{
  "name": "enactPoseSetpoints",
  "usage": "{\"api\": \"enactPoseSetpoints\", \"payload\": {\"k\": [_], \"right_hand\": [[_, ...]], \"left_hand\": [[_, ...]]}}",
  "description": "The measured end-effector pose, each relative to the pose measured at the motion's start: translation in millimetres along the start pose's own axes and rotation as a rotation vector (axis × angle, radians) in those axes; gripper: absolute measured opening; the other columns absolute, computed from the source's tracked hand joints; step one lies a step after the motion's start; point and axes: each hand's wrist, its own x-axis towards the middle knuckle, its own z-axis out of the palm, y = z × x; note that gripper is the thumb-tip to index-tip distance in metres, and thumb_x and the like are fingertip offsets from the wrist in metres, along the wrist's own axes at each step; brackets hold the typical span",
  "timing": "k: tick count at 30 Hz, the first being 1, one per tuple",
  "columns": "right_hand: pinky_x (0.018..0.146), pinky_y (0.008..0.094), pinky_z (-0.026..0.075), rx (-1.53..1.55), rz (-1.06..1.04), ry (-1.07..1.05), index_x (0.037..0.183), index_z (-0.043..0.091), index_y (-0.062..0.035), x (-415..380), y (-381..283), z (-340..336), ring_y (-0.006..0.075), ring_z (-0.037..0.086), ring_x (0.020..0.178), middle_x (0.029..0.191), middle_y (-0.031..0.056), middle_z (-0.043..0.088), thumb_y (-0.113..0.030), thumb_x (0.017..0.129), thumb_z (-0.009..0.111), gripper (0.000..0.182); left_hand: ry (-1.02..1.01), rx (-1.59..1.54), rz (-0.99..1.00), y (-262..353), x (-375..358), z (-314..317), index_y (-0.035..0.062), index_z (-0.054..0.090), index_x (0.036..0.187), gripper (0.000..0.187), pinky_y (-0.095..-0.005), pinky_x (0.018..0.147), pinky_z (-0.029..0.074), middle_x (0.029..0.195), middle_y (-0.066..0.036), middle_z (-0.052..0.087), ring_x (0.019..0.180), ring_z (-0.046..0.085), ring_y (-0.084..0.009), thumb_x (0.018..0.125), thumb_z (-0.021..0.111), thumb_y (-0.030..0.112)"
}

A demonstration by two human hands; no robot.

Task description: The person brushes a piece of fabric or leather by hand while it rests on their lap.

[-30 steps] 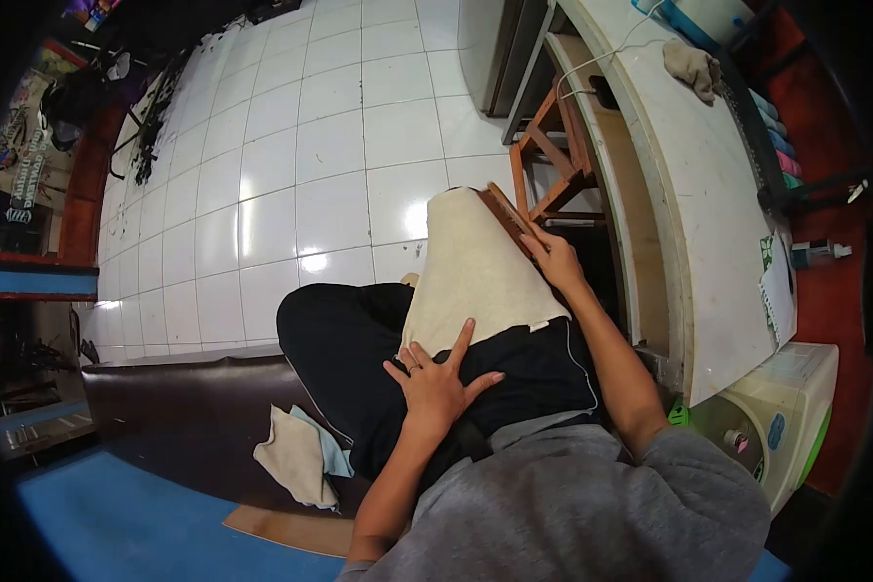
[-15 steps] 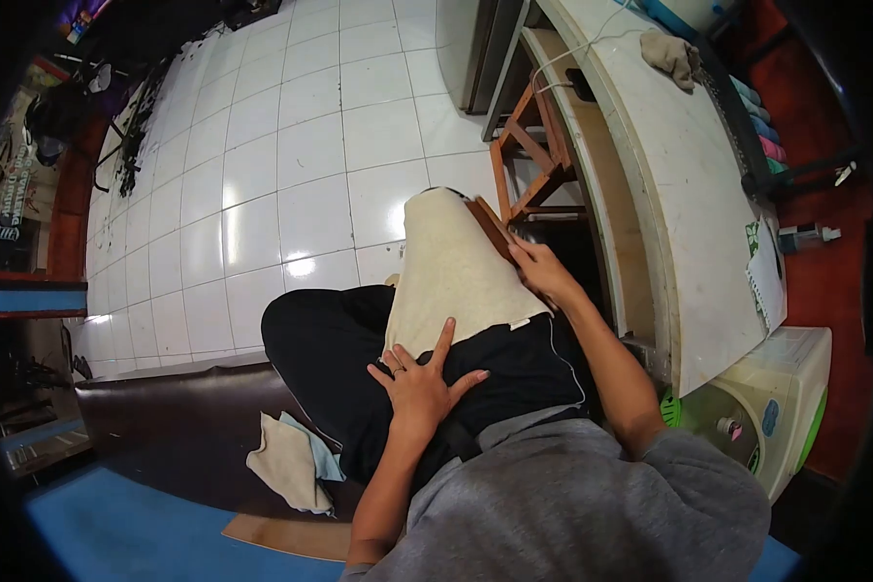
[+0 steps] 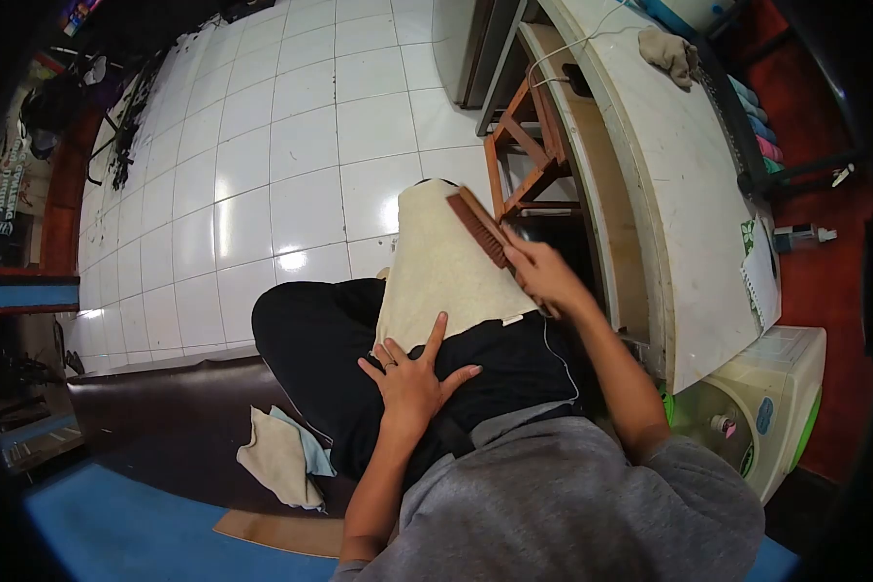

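Observation:
A cream cloth (image 3: 431,267) lies draped over my raised knee, with a small pale tag on its near right edge. My left hand (image 3: 412,381) is spread out, its fingertips on the cloth's near edge and the palm over my dark trousers. In my right hand (image 3: 545,275) is a wooden brush (image 3: 477,229), gripped by the handle with the fingers closed around it. Its row of brown bristles shows along the left side, over the cloth's right part.
Folded cloth scraps (image 3: 279,460) rest on the dark brown bench (image 3: 165,412) to my left. To the right runs a long white table (image 3: 694,242), with a wooden stool (image 3: 529,150) partly beneath it. A cream appliance (image 3: 781,378) stands near my right elbow.
The brush has moved from beside the cloth's right edge to over the cloth, turned so its bristles show more. My left hand keeps its place on the cloth; the view shifts slightly.

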Motion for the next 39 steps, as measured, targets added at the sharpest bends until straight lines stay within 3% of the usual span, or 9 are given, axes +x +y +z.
{"api": "enactPoseSetpoints", "payload": {"k": [7,10,14,18,23,27,29,33,39], "right_hand": [[0.044,0.0349,0.049,-0.443,0.365,-0.229,0.131,0.057,-0.0030,5,44,-32,0.0202,0.061,0.049,0.068,0.0136,0.060,-0.028,0.102,0.050,0.039],[0.040,0.0320,0.047,-0.073,0.210,0.220,0.149,0.041,-0.0069,-22,7,-33,0.0147,0.053,0.044,0.066,0.0072,0.055,-0.030,0.104,0.049,0.051],[0.038,0.0276,0.042,0.175,0.045,0.154,0.153,0.039,-0.0115,-46,-22,-25,0.0074,0.047,0.042,0.062,-0.0003,0.048,-0.031,0.105,0.049,0.052],[0.045,0.0369,0.049,-0.089,0.113,0.032,0.150,0.043,-0.0086,-50,45,1,0.0228,0.061,0.047,0.065,0.0132,0.063,-0.029,0.103,0.052,0.051],[0.061,0.0466,0.053,-0.600,-0.229,0.382,0.149,0.043,-0.0083,-43,84,-11,0.0319,0.060,0.054,0.085,0.0304,0.064,-0.022,0.101,0.055,0.051],[0.047,0.0247,0.050,-0.102,-0.228,0.280,0.154,0.038,-0.0160,-64,-48,-2,0.0063,0.054,0.053,0.072,0.0030,0.059,-0.013,0.099,0.059,0.060],[0.046,0.0248,0.053,0.212,-0.123,-0.041,0.155,0.036,-0.0170,-71,-73,11,0.0074,0.056,0.051,0.075,0.0030,0.059,-0.011,0.098,0.059,0.062],[0.041,0.0260,0.048,-0.151,-0.020,-0.509,0.149,0.047,-0.0214,-70,-72,50,0.0066,0.054,0.045,0.064,0.0015,0.059,-0.014,0.098,0.062,0.054],[0.041,0.0255,0.044,-0.214,-0.094,-0.123,0.142,0.057,-0.0183,-63,-58,27,0.0060,0.050,0.042,0.056,-0.0007,0.054,-0.015,0.099,0.060,0.044]], "left_hand": [[0.075,0.003,0.015,-2,-2,10,0.0443,0.025,0.156,0.097,-0.0775,0.100,0.027,0.129,-0.050,0.044,0.127,0.042,-0.0642,0.073,0.046,0.090],[0.058,-0.005,-0.011,0,-2,10,0.0440,0.026,0.156,0.097,-0.0772,0.102,0.026,0.130,-0.050,0.043,0.129,0.040,-0.0635,0.073,0.046,0.090],[0.066,0.014,0.000,0,-2,11,0.0437,0.025,0.157,0.097,-0.0773,0.102,0.025,0.130,-0.050,0.043,0.130,0.038,-0.0641,0.074,0.046,0.089],[0.081,0.006,0.004,-1,-2,11,0.0436,0.025,0.157,0.097,-0.0775,0.102,0.024,0.129,-0.051,0.043,0.128,0.039,-0.0651,0.073,0.047,0.089],[0.131,0.003,-0.003,-1,1,14,0.0437,0.026,0.156,0.096,-0.0778,0.102,0.024,0.129,-0.051,0.043,0.128,0.039,-0.0653,0.074,0.047,0.088],[0.077,0.012,0.010,0,-4,8,0.0410,0.023,0.158,0.095,-0.0794,0.100,0.026,0.130,-0.051,0.042,0.129,0.037,-0.0663,0.077,0.047,0.086],[0.081,0.024,0.004,0,-4,8,0.0406,0.024,0.158,0.095,-0.0795,0.100,0.026,0.130,-0.051,0.042,0.129,0.037,-0.0663,0.077,0.047,0.086],[0.051,0.030,-0.008,-3,-1,14,0.0422,0.027,0.156,0.094,-0.0791,0.101,0.023,0.132,-0.050,0.041,0.130,0.036,-0.0660,0.076,0.047,0.086],[0.066,-0.081,-0.032,0,-3,9,0.0446,0.029,0.155,0.093,-0.0792,0.104,0.017,0.134,-0.051,0.039,0.133,0.032,-0.0660,0.075,0.048,0.087]]}}
